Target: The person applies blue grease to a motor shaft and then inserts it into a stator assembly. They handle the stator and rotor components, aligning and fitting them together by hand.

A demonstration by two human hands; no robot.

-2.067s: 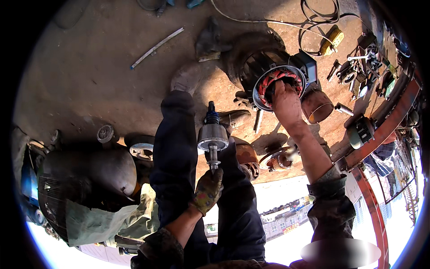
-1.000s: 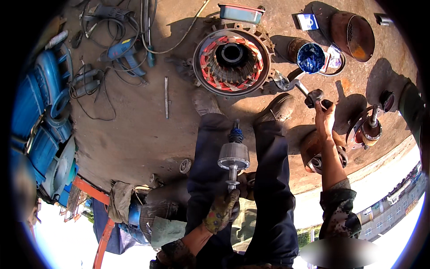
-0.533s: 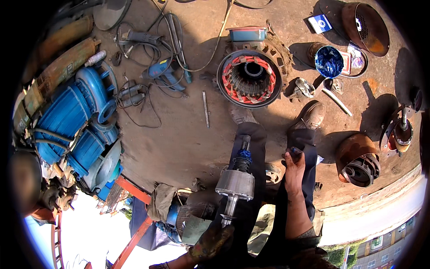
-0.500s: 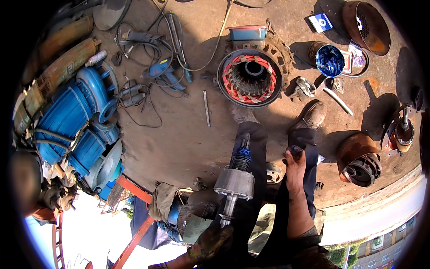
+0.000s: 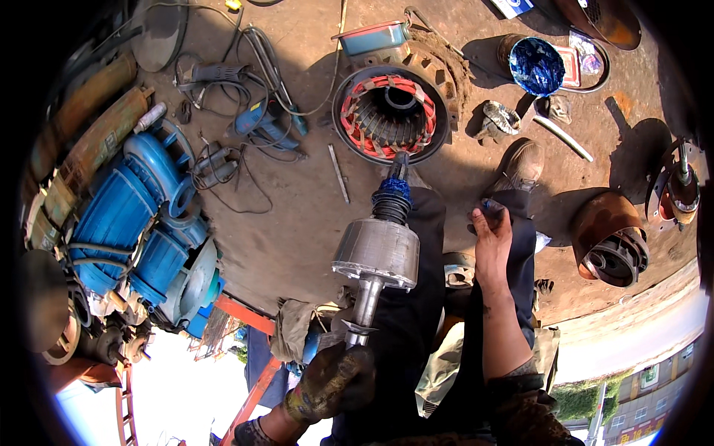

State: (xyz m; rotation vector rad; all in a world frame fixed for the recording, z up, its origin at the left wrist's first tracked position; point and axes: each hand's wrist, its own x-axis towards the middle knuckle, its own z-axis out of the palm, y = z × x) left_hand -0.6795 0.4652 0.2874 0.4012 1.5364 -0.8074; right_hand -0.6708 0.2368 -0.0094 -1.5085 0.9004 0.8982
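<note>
My left hand [image 5: 331, 379], in a dirty work glove, is wrapped round the lower shaft end of a motor rotor [image 5: 378, 253]. The rotor slants up and away, with a smooth metal core, a bearing and blue grease on its far shaft. Its far tip overlaps the near rim of the motor housing [image 5: 455, 123], which lies open end up and shows red-bound windings [image 5: 349, 126]. Bare, my right hand [image 5: 491, 230] rests at my right knee with fingers curled and dark blue on the fingertips; whatever they hold is hidden.
Right of the housing stand a can of blue grease [image 5: 537, 67], a crumpled rag [image 5: 500, 119] and a pale rod [image 5: 564, 139]. Rusty housings [image 5: 610, 230] lie at the right. Corded power tools [image 5: 264, 126], a metal bar [image 5: 338, 173] and blue pumps [image 5: 119, 212] are leftward.
My left hand has raised the rotor and moved it forward, toward the housing. The right hand stays at the knee. The whole view has shifted slightly.
</note>
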